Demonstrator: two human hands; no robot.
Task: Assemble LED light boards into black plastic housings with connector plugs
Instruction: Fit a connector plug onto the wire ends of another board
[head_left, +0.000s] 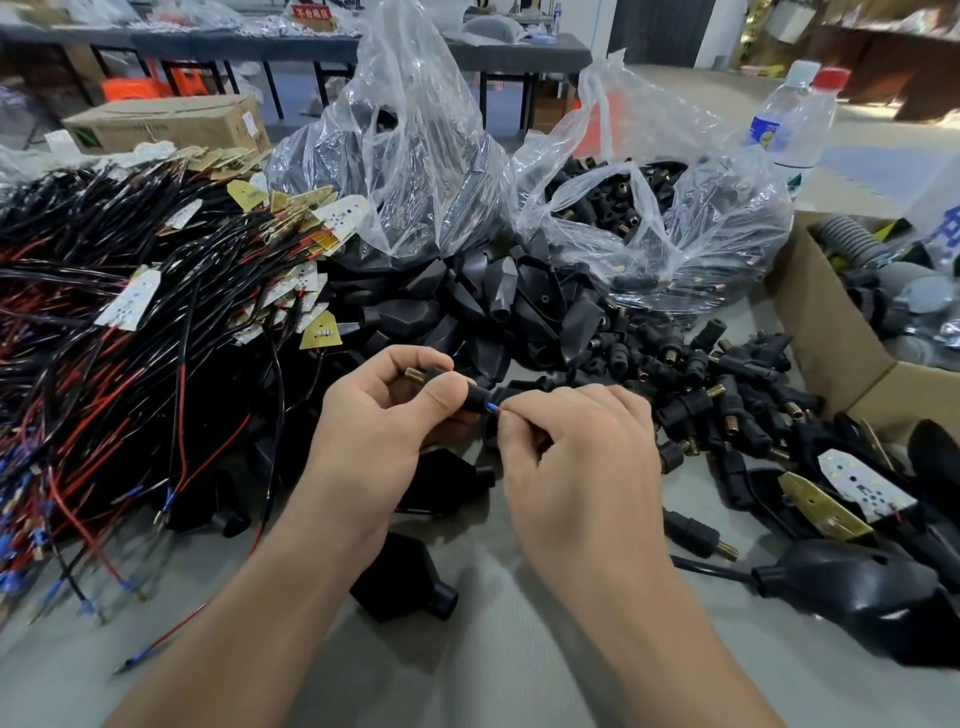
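Left hand (382, 415) closed around a black plug (457, 387), thumb and index finger pinching its body; brass threaded tip (414, 372) pointing left, out between the fingers. Right hand (582, 441) just beside it, fingertips pressed together on a thin wire end (500, 410) with blue and red at the tip, touching the rear end of the plug. Both hands above the grey table (519, 649), near the centre.

Under the wrists, loose black housings (402, 582) lying on the table. To the left, a big heap of red and black wires (104, 322) with LED boards (130, 299) attached. Behind the hands, a pile of more housings and, to the right, scattered plugs (701, 374). Further back, two clear bags (415, 171), one holding housings, the other plugs. At the right edge, a cardboard box (831, 332) and two bottles (789, 119).
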